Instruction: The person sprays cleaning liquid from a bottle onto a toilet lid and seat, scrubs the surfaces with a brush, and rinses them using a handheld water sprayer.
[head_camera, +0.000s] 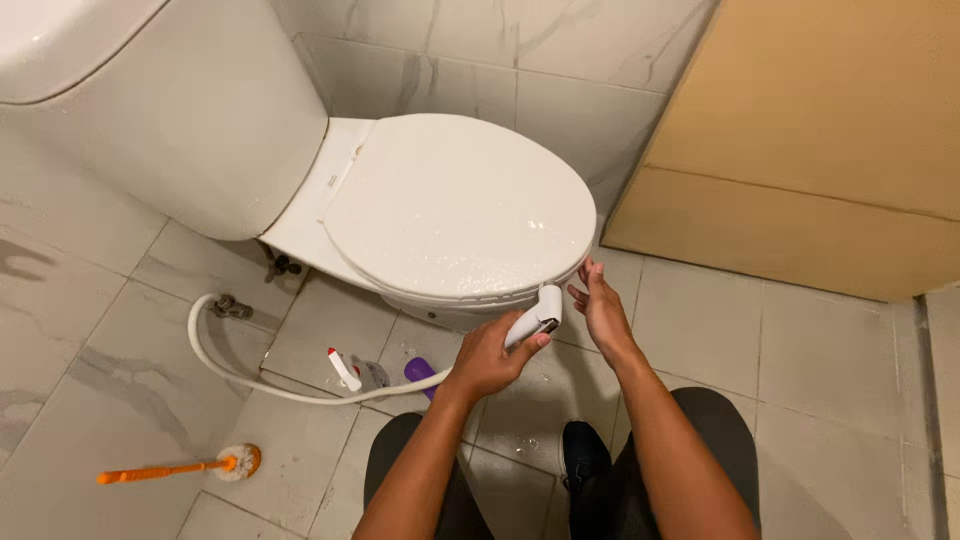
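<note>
The left hand has its fingers closed around the white sprayer, and the nozzle points up toward the front edge of the lid, just beyond the knuckles. The right hand is open, with fingers spread and the tips at the lid's rim; I cannot tell if they touch it. The hose runs from the left palm away across the floor to the wall valve. Behind the left wrist a spray bottle and a purple bottle lie on the tiles, and farther left lies an orange brush. The lid looks wet, so I think the right fingertips could slip there. If the left thumb presses the lever now, water may splash back on the open hand and the dark trousers.
</note>
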